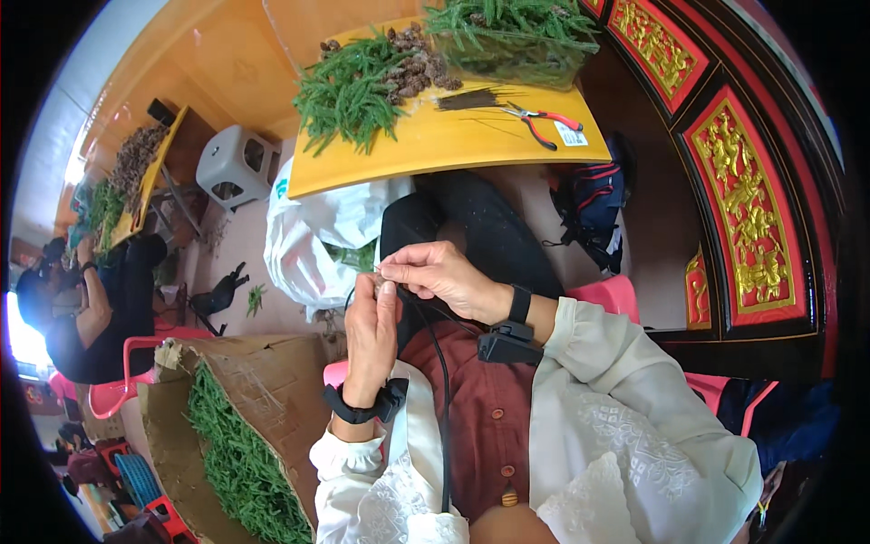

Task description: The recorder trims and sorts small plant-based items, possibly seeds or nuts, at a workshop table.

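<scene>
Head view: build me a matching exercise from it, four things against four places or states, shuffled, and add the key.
Things
1. Pliers
2. Cardboard box
3. Plastic stool
4. Right hand

Places or states
A. Grey, on the floor
B. With its fingertips close to those of the left hand
C. On the yellow tabletop, red and black handles spread
D. Open, with green sprigs inside

Right pairs: 1-C, 2-D, 3-A, 4-B

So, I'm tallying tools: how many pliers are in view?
1: the red-handled pliers, on the yellow table beside the dark wires. Others may be hidden under the greenery.
</scene>
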A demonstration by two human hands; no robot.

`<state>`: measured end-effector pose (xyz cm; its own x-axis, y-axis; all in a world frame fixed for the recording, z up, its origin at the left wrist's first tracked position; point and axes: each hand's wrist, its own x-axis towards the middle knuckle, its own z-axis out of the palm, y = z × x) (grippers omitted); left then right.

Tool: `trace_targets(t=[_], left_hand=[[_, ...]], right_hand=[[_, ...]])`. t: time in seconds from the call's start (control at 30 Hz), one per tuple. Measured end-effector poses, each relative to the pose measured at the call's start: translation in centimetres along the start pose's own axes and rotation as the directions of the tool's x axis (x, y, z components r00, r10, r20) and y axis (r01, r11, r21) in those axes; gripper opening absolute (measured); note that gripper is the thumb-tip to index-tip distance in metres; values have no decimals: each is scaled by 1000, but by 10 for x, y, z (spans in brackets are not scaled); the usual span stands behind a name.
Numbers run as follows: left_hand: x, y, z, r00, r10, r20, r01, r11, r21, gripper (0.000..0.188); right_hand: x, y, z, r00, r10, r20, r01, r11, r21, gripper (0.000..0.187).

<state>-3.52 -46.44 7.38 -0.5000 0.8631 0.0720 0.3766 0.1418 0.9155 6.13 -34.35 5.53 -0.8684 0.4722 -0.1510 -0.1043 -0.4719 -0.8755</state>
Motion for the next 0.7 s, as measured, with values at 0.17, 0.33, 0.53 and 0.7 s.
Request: trace_targets(t=[0.17, 0.33, 0.53, 0.7], left_hand=[[6, 29, 18, 983, 107, 152, -135, 973, 190, 21], [95, 29, 33, 963, 54, 263, -61, 998, 20, 35], [263, -5, 56, 913, 408, 5, -330, 731, 597, 31], [359, 11, 94, 949, 311, -51, -155, 602, 784, 32]], right_hand=[[-19, -27, -30, 994, 109, 9, -109, 994, 19, 20], [-46, -54, -89, 993, 42, -107, -36, 997, 64, 17], [-58, -70, -161, 984, 94, -154, -42, 949, 311, 16], [-55, -70, -220, 973, 161, -165, -81, 910, 406, 16]])
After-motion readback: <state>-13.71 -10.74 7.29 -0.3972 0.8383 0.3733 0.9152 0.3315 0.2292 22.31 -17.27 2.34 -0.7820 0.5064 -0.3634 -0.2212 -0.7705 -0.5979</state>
